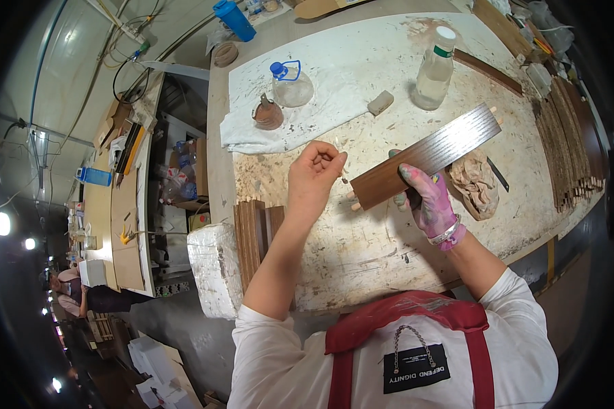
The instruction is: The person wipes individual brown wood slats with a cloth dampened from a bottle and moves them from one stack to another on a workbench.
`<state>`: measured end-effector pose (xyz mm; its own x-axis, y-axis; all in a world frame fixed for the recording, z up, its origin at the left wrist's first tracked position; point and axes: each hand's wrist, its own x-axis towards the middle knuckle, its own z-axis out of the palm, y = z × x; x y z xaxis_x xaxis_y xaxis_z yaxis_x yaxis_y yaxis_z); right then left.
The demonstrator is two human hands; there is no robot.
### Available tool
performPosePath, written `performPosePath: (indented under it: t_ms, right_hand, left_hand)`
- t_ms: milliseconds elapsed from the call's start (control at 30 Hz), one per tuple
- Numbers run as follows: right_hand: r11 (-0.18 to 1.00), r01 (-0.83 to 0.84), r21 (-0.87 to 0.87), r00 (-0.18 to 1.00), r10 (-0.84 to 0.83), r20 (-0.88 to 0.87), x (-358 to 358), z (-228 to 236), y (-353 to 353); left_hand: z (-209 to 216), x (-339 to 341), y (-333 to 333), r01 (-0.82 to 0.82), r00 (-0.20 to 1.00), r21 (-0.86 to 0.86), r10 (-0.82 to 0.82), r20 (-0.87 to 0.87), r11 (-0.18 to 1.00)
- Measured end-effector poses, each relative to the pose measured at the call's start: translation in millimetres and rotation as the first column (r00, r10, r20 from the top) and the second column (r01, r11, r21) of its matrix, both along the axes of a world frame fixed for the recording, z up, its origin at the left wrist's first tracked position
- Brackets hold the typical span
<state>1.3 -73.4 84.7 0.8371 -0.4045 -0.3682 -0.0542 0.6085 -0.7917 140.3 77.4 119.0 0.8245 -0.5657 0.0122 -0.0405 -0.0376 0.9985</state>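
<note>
A dark brown wooden slat (426,160) with pale dowel pegs at both ends lies slantwise above the worktable (334,259). My right hand (430,204), in a stained pink glove, grips it near its lower left part, thumb on top. Light glares off the upper right part of its face. Left of the slat and apart from it, my bare left hand (314,174) is closed, thumb and fingertips pinched together. What the pinch holds, if anything, is too small to make out. A crumpled brown paper or cloth (473,184) lies beside the right hand.
A clear bottle (433,75), a blue-capped jug (293,85), a brown-stained pot (267,114) and a small block (381,103) stand beyond my hands. Brown slats are stacked at right (563,150) and near left (249,235), by a white foam block (213,269). A dark strip (498,175) lies right.
</note>
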Motion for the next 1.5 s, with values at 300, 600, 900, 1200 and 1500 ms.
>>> performPosePath:
  t_ms: [300,600,900,1200,1500]
  right_hand:
    - [0.998,0.044,-0.043,0.998,-0.042,0.046,-1,-2,-4]
    - [0.993,0.058,-0.100,0.997,-0.064,-0.051,0,-14,-13]
    - [0.969,-0.241,-0.058,0.968,0.244,0.058,3,-8,-10]
    - [0.054,-0.300,-0.952,0.866,0.434,-0.248,-49,32,-50]
    - [-0.330,-0.302,-0.894,0.948,-0.002,-0.319,-63,-56,-120]
  left_hand:
    - [-4,23,-11,-0.163,0.935,0.265,0.063,0.350,0.950]
    - [-71,127,-30,-0.315,0.596,0.423,-0.170,0.785,0.850]
    - [-22,29,-50,0.693,0.660,0.045,-0.608,-0.441,0.720]
    - [-20,-31,17,0.133,0.687,-0.354,-0.344,-0.640,0.926]
    - [16,-34,24,-0.199,0.804,-0.432,-0.106,-0.585,0.880]
